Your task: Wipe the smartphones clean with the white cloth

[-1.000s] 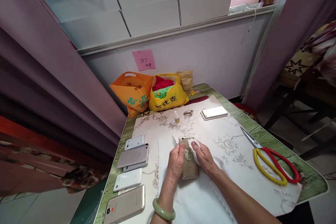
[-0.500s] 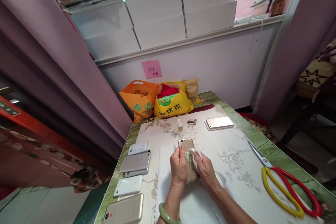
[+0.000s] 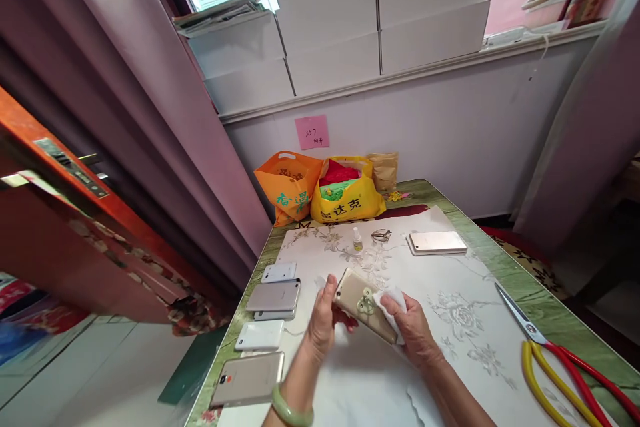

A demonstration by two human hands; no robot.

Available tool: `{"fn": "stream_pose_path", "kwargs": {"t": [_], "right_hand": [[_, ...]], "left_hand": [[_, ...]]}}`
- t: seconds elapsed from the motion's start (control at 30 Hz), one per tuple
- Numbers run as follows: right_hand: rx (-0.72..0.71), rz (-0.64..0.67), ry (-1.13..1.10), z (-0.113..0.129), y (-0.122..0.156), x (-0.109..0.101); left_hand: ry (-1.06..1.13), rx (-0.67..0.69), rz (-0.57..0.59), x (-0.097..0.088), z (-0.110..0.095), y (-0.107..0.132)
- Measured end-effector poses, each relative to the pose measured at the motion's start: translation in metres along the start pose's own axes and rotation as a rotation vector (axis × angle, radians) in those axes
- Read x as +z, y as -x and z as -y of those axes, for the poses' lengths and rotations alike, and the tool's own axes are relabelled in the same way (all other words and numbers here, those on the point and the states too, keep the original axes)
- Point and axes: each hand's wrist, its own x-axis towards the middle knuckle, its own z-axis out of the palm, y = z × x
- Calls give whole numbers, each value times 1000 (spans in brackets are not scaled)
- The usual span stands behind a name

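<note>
A gold phone (image 3: 353, 290) with a round green ring holder on its back is held tilted above the white table cover. My left hand (image 3: 323, 323) is at its left end, thumb up along the edge and fingers curled beneath. With my right hand (image 3: 415, 330) I grip a crumpled white cloth or tissue (image 3: 393, 300), pressed against the phone's right end. Beyond the phone stand a small clear bottle (image 3: 357, 240) with a white cap and a pair of glasses (image 3: 381, 235).
Several phones lie along the left edge, including a gold one (image 3: 250, 379) and a white one (image 3: 260, 335). Stacked phones (image 3: 437, 242) lie at the back right. Large scissors (image 3: 533, 330) rest at the right. An orange bag (image 3: 290, 183) and a yellow bag (image 3: 345, 203) stand at the back.
The phone has turned from nearly upright to a slant, its top end to the left. My left thumb has come off its back. The cloth has moved to its right end. The view has shifted left.
</note>
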Motion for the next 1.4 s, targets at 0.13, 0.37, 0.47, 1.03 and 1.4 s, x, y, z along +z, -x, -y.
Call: {"fn": "stream_pose_path", "kwargs": {"t": [0.13, 0.37, 0.47, 1.03, 1.4], "right_hand": [[-74, 160, 142, 6, 4, 1], [-19, 60, 20, 5, 5, 3], [23, -58, -76, 1, 1, 3], [-59, -217, -275, 3, -7, 12], [-87, -275, -250, 2, -9, 8]], "left_hand": [[-341, -76, 239, -23, -37, -13], [-467, -86, 206, -18, -17, -14], [-361, 7, 49, -7, 5, -8], [77, 195, -445, 60, 62, -16], [-39, 30, -175, 52, 60, -14]]}}
